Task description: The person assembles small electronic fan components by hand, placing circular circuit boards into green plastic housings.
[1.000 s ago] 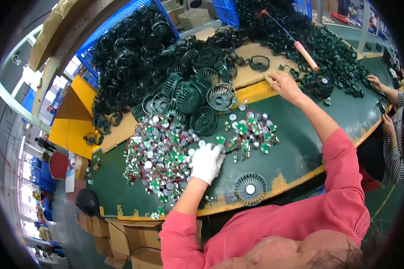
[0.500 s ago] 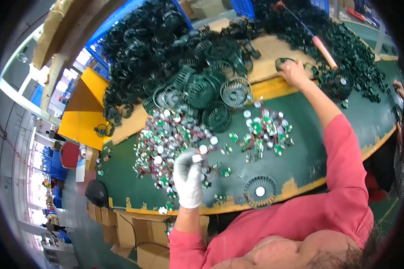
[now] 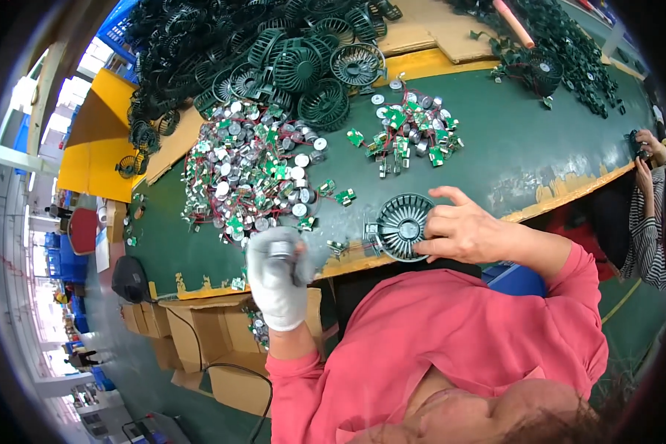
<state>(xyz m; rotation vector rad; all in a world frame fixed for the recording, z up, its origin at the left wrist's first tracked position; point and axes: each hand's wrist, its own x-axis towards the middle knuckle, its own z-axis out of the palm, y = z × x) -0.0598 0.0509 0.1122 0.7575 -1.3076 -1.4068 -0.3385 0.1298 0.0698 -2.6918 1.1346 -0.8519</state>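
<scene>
My left hand [image 3: 275, 285], in a white glove, is raised at the near table edge with its fingers closed on a small silver motor [image 3: 280, 249]; the fingertips are blurred. To its right, my bare right hand [image 3: 462, 229] grips the right rim of a round, dark green fan housing [image 3: 399, 224]. The housing lies at the table's near edge, its slotted grille and grey centre visible. Ahead of my left hand spreads a pile of small motors with green circuit boards and red wires [image 3: 251, 170]. A smaller cluster of motors [image 3: 414, 122] lies beyond the fan housing.
Dark green fan housings [image 3: 300, 66] are heaped at the far left. Small dark parts [image 3: 577, 70] and a pink-handled tool [image 3: 513, 24] lie at the far right. A co-worker's hands [image 3: 647, 152] hold a dark part at the right. Cardboard boxes [image 3: 229, 333] stand below the table.
My right hand has come back from the far cardboard to the near edge, onto the fan housing. The white disc seen in the near-edge grille no longer shows. The view has shifted nearer.
</scene>
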